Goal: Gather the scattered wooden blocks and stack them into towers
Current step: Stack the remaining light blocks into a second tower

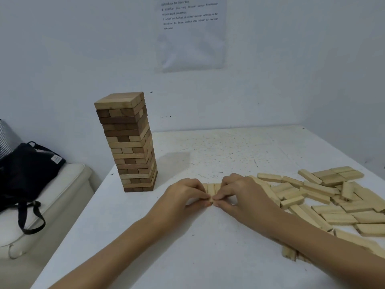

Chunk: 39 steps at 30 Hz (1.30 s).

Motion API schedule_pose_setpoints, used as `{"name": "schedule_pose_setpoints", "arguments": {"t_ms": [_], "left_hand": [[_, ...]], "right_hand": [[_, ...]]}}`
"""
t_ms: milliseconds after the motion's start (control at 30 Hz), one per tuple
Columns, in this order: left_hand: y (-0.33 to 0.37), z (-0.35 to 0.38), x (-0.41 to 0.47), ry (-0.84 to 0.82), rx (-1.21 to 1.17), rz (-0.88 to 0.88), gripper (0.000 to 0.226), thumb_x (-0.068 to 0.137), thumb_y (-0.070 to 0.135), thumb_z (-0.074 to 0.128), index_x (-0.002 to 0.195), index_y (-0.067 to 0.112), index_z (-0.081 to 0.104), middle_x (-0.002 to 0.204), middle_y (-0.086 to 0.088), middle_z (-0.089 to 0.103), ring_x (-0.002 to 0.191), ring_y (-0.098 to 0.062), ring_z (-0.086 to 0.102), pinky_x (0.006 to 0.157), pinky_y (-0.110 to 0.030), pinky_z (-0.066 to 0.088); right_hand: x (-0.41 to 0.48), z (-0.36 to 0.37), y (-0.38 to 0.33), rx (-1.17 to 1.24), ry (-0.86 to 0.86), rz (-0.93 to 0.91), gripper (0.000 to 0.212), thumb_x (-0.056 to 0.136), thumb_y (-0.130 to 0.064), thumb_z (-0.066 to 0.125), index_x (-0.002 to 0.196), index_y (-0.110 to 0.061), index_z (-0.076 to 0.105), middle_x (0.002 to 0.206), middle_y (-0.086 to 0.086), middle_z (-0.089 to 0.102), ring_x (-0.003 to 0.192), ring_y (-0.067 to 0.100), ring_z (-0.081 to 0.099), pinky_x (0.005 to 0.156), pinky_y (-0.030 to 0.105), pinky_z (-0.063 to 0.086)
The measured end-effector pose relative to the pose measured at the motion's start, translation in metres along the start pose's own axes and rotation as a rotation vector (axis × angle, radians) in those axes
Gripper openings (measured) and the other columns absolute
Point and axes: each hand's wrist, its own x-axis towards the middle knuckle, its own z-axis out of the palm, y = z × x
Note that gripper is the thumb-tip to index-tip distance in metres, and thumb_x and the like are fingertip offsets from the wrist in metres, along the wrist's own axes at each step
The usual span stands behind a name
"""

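A short row of pale wooden blocks (211, 189) lies flat on the white table (229, 147), near the middle of its front half. The blocks sit side by side with their long sides touching. Their long axes run away from the person towards the back wall (62, 59), and their near ends face the camera.

The left hand (185, 195) closes in on the row from the left and the right hand (239, 195) from the right. Both have curled fingers, and their fingertips meet at the near ends of the blocks, squeezing the row between them. Only three strips of the blocks' top faces show between the knuckles.

A finished tower (127, 142) of mixed dark and light blocks stands upright at the far left of the table, well apart from the hands. Its layers cross one another and its top layer is pale.

To the right, the loose pale blocks (333, 195) lie flat in a jumble, pointing every way and some overlapping. The nearest ones lie just beside the right wrist and under the forearm.

A black bag (27, 170) rests on a cream cushion (52, 201) left of the table. A printed sheet (191, 34) hangs on the wall.
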Motion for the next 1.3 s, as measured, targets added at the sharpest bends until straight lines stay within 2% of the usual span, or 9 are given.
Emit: {"name": "schedule_pose_setpoints", "arguments": {"t_ms": [200, 400, 633, 767, 1000, 1200, 1300], "left_hand": [[-0.018, 0.000, 0.016, 0.038, -0.040, -0.040, 0.020, 0.084, 0.032, 0.066, 0.092, 0.018, 0.077, 0.088, 0.010, 0.065, 0.085, -0.003, 0.058, 0.074, -0.025, 0.048], [-0.025, 0.001, 0.021, 0.084, -0.096, -0.076, 0.024, 0.081, 0.035, 0.064, 0.090, 0.018, 0.078, 0.085, 0.012, 0.067, 0.084, -0.004, 0.061, 0.074, -0.030, 0.051], [-0.028, 0.003, 0.021, 0.093, -0.056, -0.066, 0.026, 0.081, 0.035, 0.062, 0.091, 0.017, 0.078, 0.087, 0.011, 0.067, 0.087, -0.003, 0.059, 0.075, -0.032, 0.051], [-0.031, 0.001, 0.020, 0.091, -0.049, -0.049, 0.030, 0.083, 0.039, 0.060, 0.092, 0.016, 0.078, 0.088, 0.010, 0.067, 0.087, -0.003, 0.058, 0.075, -0.027, 0.050], [-0.035, 0.001, 0.021, 0.075, 0.017, 0.015, 0.037, 0.087, 0.043, 0.052, 0.093, 0.016, 0.077, 0.089, 0.009, 0.067, 0.085, -0.002, 0.058, 0.072, -0.024, 0.049], [-0.035, 0.001, 0.021, 0.081, -0.025, -0.017, 0.039, 0.085, 0.046, 0.052, 0.093, 0.017, 0.076, 0.090, 0.010, 0.066, 0.087, -0.002, 0.058, 0.074, -0.029, 0.051], [-0.035, 0.001, 0.021, 0.082, -0.042, -0.030, 0.040, 0.084, 0.047, 0.052, 0.093, 0.017, 0.076, 0.091, 0.011, 0.065, 0.088, -0.003, 0.059, 0.075, -0.032, 0.051]], "right_hand": [[0.025, 0.005, 0.009, 0.006, -0.014, 0.051, 0.011, 0.088, -0.020, 0.069, 0.089, -0.014, 0.079, 0.082, 0.000, 0.066, 0.082, 0.009, 0.051, 0.067, 0.010, 0.035], [0.034, 0.009, 0.012, -0.011, -0.014, 0.070, 0.013, 0.089, -0.022, 0.068, 0.090, -0.014, 0.079, 0.083, 0.002, 0.067, 0.084, 0.011, 0.053, 0.070, 0.016, 0.036], [0.038, 0.013, 0.013, -0.010, -0.014, 0.088, 0.014, 0.090, -0.021, 0.067, 0.091, -0.015, 0.079, 0.084, 0.003, 0.067, 0.088, 0.014, 0.054, 0.076, 0.023, 0.041], [0.038, 0.020, 0.014, 0.016, 0.050, 0.101, 0.009, 0.085, -0.018, 0.072, 0.088, -0.014, 0.079, 0.080, 0.003, 0.068, 0.084, 0.017, 0.057, 0.076, 0.030, 0.045], [0.038, 0.025, 0.015, 0.049, 0.087, 0.113, 0.009, 0.084, -0.018, 0.073, 0.089, -0.014, 0.079, 0.083, 0.002, 0.068, 0.084, 0.015, 0.057, 0.076, 0.027, 0.046], [0.038, 0.025, 0.017, 0.069, 0.076, 0.110, 0.012, 0.087, -0.021, 0.070, 0.092, -0.014, 0.078, 0.088, 0.000, 0.065, 0.086, 0.011, 0.056, 0.074, 0.016, 0.041], [0.038, 0.025, 0.017, 0.060, 0.073, 0.109, 0.012, 0.087, -0.020, 0.070, 0.092, -0.014, 0.078, 0.089, 0.000, 0.065, 0.087, 0.011, 0.055, 0.076, 0.021, 0.044]]}}
